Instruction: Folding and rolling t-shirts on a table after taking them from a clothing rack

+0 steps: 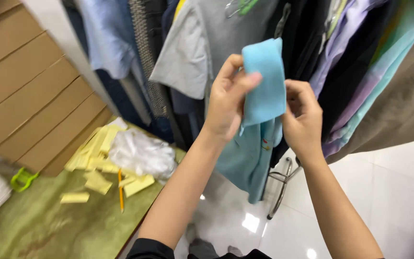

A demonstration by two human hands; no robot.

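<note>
A fold of the blue garment point(263, 81) was pinched shut between the left hand point(227, 98) and right hand point(303, 117) before the rack point(283, 184), mid-handling; a steady two-handed grip seemed needed next

I see my left hand point(228, 98) and right hand point(303, 120) pinching a light blue garment point(264, 81) before a crowded clothes rack point(283, 177); yellow paper slips point(97, 158) litter the green counter point(49, 225).

Garment point(263, 86) between hands, before clothes rack point(283, 177); table point(49, 225) left.
</note>
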